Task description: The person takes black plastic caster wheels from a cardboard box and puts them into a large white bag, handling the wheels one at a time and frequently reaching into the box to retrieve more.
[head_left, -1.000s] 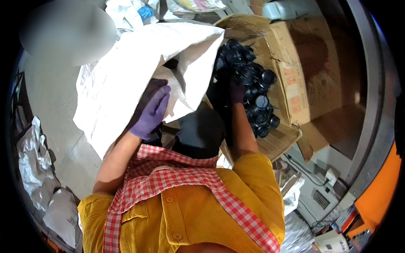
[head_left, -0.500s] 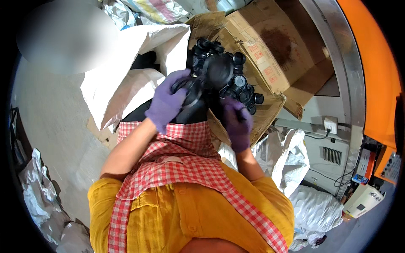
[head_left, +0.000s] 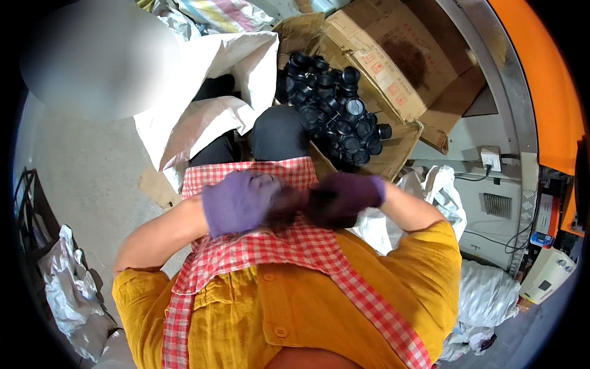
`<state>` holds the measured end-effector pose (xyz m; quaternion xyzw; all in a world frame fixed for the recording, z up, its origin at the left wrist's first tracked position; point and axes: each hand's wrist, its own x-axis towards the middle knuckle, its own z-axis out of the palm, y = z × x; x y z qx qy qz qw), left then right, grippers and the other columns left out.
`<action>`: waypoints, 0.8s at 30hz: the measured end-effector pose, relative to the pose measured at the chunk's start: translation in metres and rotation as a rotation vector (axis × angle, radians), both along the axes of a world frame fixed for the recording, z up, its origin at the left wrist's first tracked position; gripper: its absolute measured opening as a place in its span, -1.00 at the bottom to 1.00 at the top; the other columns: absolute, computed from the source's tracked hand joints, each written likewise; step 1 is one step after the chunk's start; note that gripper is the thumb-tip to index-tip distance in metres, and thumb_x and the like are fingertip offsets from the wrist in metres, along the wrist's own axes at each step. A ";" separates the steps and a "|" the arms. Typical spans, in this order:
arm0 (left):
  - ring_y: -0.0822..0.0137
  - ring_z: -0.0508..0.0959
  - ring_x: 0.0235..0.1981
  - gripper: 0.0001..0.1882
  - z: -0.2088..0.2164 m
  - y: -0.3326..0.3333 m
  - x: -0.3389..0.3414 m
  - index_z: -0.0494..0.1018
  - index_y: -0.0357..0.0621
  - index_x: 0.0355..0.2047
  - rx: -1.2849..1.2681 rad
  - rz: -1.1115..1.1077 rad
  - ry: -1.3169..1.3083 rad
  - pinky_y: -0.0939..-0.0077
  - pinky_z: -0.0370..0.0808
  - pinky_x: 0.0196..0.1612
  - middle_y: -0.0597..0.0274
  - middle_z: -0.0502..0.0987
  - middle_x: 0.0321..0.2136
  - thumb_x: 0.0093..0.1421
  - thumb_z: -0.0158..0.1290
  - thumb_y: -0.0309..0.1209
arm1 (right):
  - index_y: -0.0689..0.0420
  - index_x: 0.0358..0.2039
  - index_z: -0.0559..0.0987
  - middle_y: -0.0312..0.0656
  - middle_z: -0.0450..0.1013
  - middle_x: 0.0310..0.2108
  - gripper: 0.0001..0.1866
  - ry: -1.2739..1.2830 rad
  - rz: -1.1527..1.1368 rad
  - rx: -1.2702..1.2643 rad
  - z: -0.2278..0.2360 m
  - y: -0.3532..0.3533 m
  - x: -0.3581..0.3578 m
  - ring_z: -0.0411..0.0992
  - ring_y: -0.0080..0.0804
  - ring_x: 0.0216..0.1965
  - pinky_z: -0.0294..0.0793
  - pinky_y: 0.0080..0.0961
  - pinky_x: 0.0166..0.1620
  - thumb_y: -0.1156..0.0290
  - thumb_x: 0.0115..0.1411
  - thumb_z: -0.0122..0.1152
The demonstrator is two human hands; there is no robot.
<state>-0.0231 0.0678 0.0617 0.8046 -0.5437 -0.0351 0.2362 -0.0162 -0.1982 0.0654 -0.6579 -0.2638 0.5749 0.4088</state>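
The fingers of the left hand [head_left: 239, 203] and those of the right hand [head_left: 350, 195] meet in front of the apron [head_left: 215, 261], and motion blur smears them where they come together. They seem curled inward, but I cannot tell whether they close on anything; a dark blur between and under them could be one of the black round pieces or only shadowed glove. The step in hand looks like two-handed handling of a small part close to the body, and as I judge it, the next move calls for both hands to stay near each other, with the fingertips doing fine work. Both hands wear purple gloves, backs mostly upward, the knuckles turned toward each other. The elbows are bent and spread wide, so the bare forearms slope inward from the sleeves of the yellow shirt [head_left: 239, 307]. Just beyond the hands is a dark-clad knee [head_left: 279, 132]. Past it, ahead and to the right, the black round pieces [head_left: 347, 126] lie heaped in an open carton [head_left: 402, 138]. To the left of the carton, a white sack [head_left: 255, 58] gapes, with something dark inside that I cannot make out.
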 end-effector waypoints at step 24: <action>0.02 0.48 -0.38 -0.46 -0.026 -0.027 0.088 0.42 -0.05 -0.09 -0.319 0.844 0.234 0.27 0.44 -0.32 0.04 0.42 -0.42 -0.19 0.02 -0.63 | 0.12 -0.34 0.54 -0.13 0.51 -0.39 -0.78 -1.016 -1.398 -0.314 -0.207 -0.033 0.191 0.47 -0.26 -0.36 0.43 -0.42 -0.21 0.55 -0.08 0.13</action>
